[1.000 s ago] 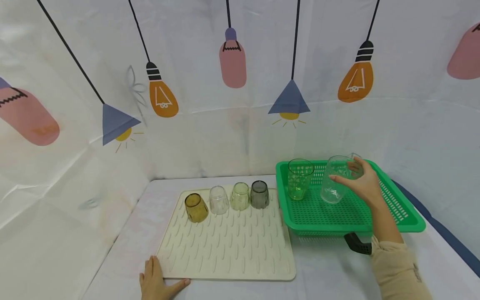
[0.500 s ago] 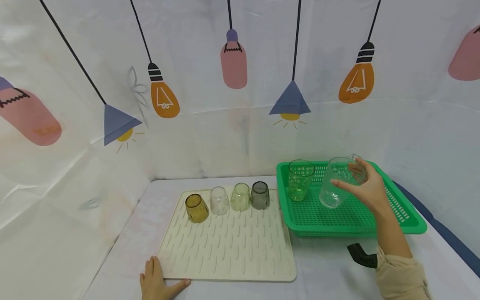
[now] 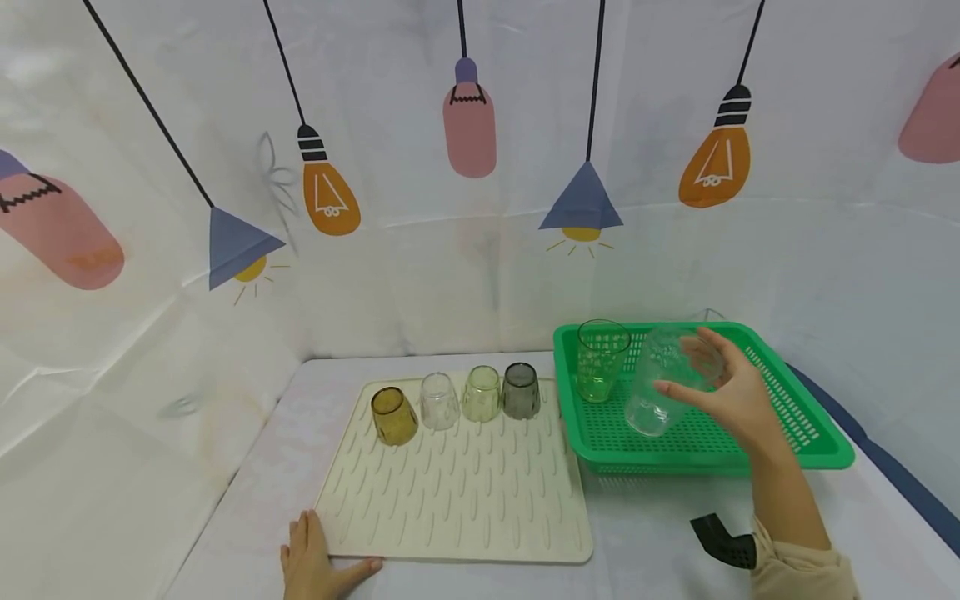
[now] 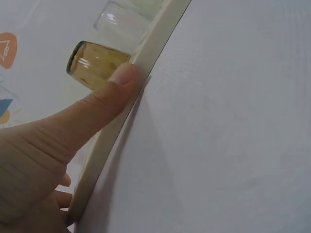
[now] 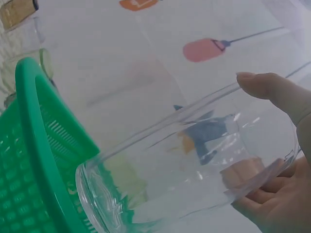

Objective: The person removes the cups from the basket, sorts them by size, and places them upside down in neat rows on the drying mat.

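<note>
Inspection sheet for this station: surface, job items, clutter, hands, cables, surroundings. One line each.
Surface: white tabletop, cream mat on it.
Job items: large clear glass, tilted over green basket, contact unclear; green-tinted glass standing in basket; four small glasses along mat's far side.
Clutter: black piece beside right sleeve, purpose unclear.
Hands: left hand rests at mat's near-left corner; right hand grips large clear glass.
Cables: nothing seen.
Surroundings: white backdrop, printed lamps.

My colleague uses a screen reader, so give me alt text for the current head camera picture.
A right hand holds a tilted clear glass at a green basket with another glass inside. The left hand touches the near-left corner of a cream mat bearing four small glasses.
</note>
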Available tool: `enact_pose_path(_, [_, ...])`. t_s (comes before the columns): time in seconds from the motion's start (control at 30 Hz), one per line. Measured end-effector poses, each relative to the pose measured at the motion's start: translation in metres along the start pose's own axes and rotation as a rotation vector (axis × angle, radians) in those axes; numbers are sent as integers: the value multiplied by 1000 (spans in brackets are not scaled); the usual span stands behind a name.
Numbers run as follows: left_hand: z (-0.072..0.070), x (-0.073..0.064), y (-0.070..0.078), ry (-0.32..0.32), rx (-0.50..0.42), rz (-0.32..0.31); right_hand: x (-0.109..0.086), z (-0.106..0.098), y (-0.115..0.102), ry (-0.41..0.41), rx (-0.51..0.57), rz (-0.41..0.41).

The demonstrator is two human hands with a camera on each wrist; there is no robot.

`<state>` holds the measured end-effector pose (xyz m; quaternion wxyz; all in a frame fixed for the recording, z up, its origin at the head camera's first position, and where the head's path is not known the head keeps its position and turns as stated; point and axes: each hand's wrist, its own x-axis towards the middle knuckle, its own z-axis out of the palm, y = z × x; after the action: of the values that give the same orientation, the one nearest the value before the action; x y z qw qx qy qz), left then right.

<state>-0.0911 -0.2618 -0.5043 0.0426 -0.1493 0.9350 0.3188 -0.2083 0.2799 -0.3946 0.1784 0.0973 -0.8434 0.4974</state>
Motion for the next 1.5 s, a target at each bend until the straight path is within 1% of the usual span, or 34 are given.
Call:
enact_pose_path(0.03, [0,0,2,7,4,8,0,1,7,4,-13,-4])
enact_pose_path(0.07, [-1,0,4,19,12,22,-1,2,4,-3,-39,-3])
enact_pose_path(0.1, [-1,0,6,27,9,28,-3,4,1,-11,-40,-9])
enact_pose_path(0.13, [-3,0,10,37,11,42,-6,6,-6,-16,-40,-10])
enact_pose_path(0.17, [-4,0,14,52,15,63,-10,7,-19,-28,-24,-7])
enact_pose_path(0.27, [-9,1,31,104,-10,151,-22,12,-59,-67,18,-23])
enact_pose_path(0.33, [-12,2,45,123,-72,208,-28,16,-79,-72,36,-48])
enact_pose_path(0.4, [-13,2,59,129,-170,262,-32,20,-90,-65,50,-77])
enact_pose_path(0.47, [-13,2,73,127,-269,326,-34,22,-96,-60,63,-95])
enact_pose_path(0.53, [-12,1,88,116,-353,407,-35,24,-99,-62,63,-106])
enact_pose_path(0.63, [-14,-4,113,89,-446,522,-37,27,-101,-92,72,-126])
enact_pose_path(0.73, [-19,-13,139,46,-504,596,-39,32,-104,-138,96,-152])
enact_pose_path(0.83, [-24,-21,162,3,-533,667,-44,38,-109,-181,144,-172])
enact_pose_path(0.9, [-24,-24,173,-28,-541,713,-47,42,-112,-203,195,-176])
enact_pose_path(0.93, [-24,-25,178,-45,-543,738,-49,43,-113,-207,203,-181])
enact_pose_path(1.13, [-18,-34,202,-141,-573,854,-54,54,-117,-215,241,-224])
enact_pose_path(1.3, [-13,-42,222,-248,-649,943,-58,62,-120,-281,301,-256])
enact_pose_path(1.4, [-2,-39,228,-299,-668,997,-60,67,-121,-312,317,-255])
enact_pose_path(1.5, [8,-35,232,-321,-661,1042,-61,72,-122,-324,299,-261])
